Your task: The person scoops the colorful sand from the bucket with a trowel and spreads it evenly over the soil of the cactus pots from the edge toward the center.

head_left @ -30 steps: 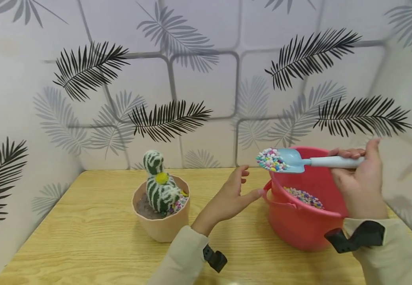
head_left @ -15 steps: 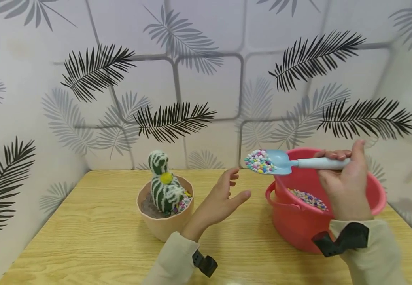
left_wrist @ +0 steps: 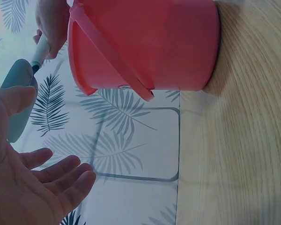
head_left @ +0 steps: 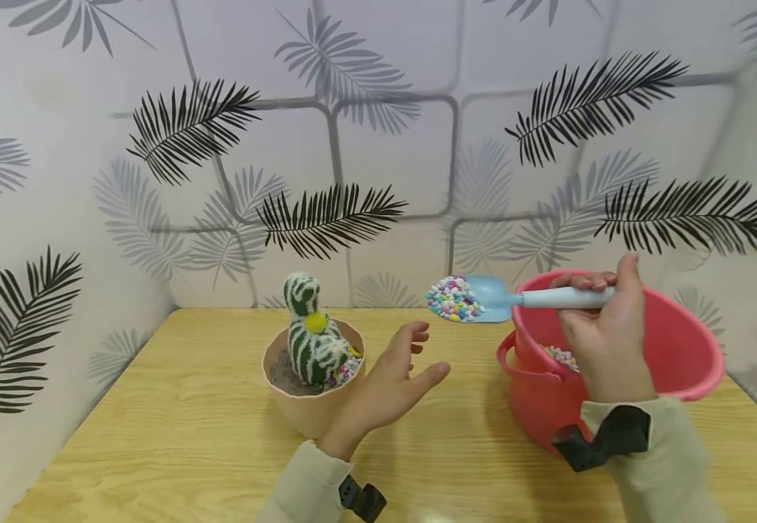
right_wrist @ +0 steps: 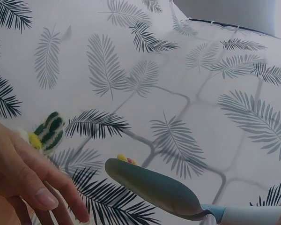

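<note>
The right hand (head_left: pixel 607 330) has its fingers curled round the whitish handle of a pale blue trowel (head_left: pixel 495 296), whose blade hangs roughly level in the air between the pink bucket (head_left: pixel 535 407) and the plant pot (head_left: pixel 303 414). Pebbles (head_left: pixel 455 299) are heaped towards the blade's tip. The left hand (head_left: pixel 385 388) holds nothing, fingers loose and thumb held away; I can't tell whether its heel brushes the pot.

I'd call this filling job partly done: a patch of pebbles covers the right side of the pot, up against the toy cactus (head_left: pixel 312 352), while the soil (head_left: pixel 282 374) on the left lies bare. The scoopful seems meant for that gap, and more pebbles wait in the bucket.

They look smooth and rounded, mixed white, pink, yellow and turquoise. The bucket seems to be plastic, round and curving. The pot is peach with a faceted rim, the cactus fuzzy, green striped with white, bearing a yellow puff, and the table (head_left: pixel 156 421) shows a pale wood grain
</note>
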A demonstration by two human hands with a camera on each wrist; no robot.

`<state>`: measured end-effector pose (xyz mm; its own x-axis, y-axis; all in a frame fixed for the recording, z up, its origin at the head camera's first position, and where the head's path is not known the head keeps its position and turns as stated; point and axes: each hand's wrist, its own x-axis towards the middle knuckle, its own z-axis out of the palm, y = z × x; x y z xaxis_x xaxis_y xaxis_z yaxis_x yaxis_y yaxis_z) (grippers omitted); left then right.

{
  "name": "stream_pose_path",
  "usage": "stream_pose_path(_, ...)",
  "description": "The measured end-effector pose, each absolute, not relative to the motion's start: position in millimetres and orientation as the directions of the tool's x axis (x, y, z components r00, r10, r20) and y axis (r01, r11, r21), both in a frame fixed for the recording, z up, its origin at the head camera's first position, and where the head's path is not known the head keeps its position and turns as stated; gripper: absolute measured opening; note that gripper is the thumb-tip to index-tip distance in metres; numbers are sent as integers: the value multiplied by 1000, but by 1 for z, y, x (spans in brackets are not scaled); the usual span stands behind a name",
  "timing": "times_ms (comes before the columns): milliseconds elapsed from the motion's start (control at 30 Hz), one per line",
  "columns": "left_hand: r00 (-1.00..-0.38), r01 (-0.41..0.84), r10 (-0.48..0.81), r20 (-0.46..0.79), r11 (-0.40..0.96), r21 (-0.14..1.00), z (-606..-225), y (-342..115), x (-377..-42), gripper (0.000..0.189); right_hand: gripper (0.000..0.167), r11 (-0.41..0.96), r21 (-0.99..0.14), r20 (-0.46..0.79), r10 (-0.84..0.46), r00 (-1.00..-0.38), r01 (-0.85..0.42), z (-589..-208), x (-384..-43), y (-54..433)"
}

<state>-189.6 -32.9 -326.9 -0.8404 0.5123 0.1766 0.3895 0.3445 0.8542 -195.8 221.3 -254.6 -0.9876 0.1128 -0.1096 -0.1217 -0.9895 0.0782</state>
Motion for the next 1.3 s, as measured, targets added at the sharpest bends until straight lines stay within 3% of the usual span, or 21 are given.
stream_pose_path(300, -854, 388, 491, 172, 380, 840, -325, -47, -183, 63, 44, -991, 130, -72, 16, -997, -26, -256, -200, 202)
stream_pose_path(633, -863, 362, 482, 154, 378, 852, -327, -62, -176, 61, 53, -999, -5, -95, 45, -994, -45, -256, -206, 180)
stream_pose_path(1300, -866, 362, 477, 150, 391, 846, -338, -86, -155, 58, 53, -997, -63, -139, 58, -989, -50, -260, -210, 149)
